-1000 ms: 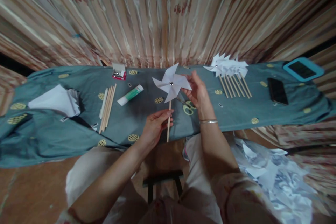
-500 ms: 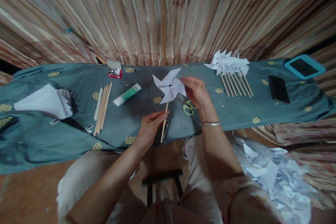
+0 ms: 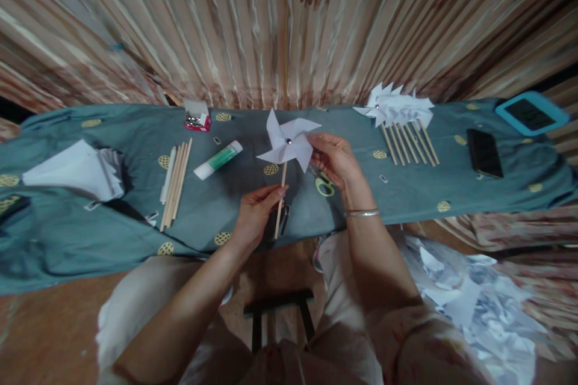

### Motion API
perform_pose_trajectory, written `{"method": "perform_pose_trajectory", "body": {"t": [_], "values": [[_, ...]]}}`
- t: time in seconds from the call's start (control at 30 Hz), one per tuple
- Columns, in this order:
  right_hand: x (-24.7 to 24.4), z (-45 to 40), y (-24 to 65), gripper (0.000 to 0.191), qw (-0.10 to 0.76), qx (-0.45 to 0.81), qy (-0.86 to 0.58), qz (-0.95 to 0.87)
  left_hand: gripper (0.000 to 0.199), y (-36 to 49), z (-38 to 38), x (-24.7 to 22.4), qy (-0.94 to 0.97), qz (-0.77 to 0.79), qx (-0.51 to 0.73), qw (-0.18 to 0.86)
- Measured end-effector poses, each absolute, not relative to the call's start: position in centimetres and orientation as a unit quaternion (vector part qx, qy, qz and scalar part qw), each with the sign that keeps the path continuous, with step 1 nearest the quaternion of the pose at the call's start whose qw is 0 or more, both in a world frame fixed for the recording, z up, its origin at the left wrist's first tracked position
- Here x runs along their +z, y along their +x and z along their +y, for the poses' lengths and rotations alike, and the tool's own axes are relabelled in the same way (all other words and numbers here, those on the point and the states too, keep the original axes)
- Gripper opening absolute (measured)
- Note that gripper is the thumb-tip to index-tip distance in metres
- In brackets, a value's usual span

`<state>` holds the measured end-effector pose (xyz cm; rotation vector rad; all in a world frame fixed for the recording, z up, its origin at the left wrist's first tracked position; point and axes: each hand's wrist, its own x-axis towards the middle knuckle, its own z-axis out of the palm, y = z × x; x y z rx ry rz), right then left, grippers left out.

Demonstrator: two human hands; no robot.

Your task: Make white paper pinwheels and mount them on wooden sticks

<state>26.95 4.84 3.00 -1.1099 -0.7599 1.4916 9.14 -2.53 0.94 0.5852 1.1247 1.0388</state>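
A white paper pinwheel [image 3: 289,141] with a shiny pin at its centre stands on a wooden stick [image 3: 279,216] above the middle of the cloth. My left hand [image 3: 258,210] pinches the stick below the paper blades. At the pinwheel's right edge, my right hand [image 3: 336,159] has bent fingers against a blade; whether they grip it is unclear. Green-handled scissors [image 3: 324,184] lie beneath my right hand, partly hidden. A glue stick [image 3: 219,160] rests to the left of the pinwheel.
Left of the glue lie wooden sticks [image 3: 177,189], a pin box [image 3: 197,123] and stacked paper [image 3: 74,171]. Finished pinwheels [image 3: 400,109], a phone [image 3: 484,153] and a blue-framed device [image 3: 531,113] lie right. A bag of paper scraps [image 3: 478,307] sits below the cloth's edge.
The pinwheel's blades have turned, and its head has shifted slightly left and up. My left hand still holds the stick; my right hand has moved slightly left beside the blades.
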Motion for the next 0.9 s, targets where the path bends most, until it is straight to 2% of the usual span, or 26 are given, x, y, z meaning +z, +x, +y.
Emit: {"method": "perform_pose_trajectory", "body": {"t": [0.27,0.43,0.9], "values": [[2.9,4.6,26.4,0.038,0.535,0.646,-0.456,-0.298,0.042,9.2,-2.3,1.1,0.256,0.503,0.469,0.679],[2.9,4.7,26.1,0.031,0.523,0.646,-0.47,-0.298,0.043,9.1,-2.3,1.3,0.247,0.5,0.474,0.681],[2.8,4.6,26.0,0.027,0.5,0.657,-0.461,-0.325,0.039,9.0,-2.3,1.3,0.257,0.503,0.478,0.673]]}}
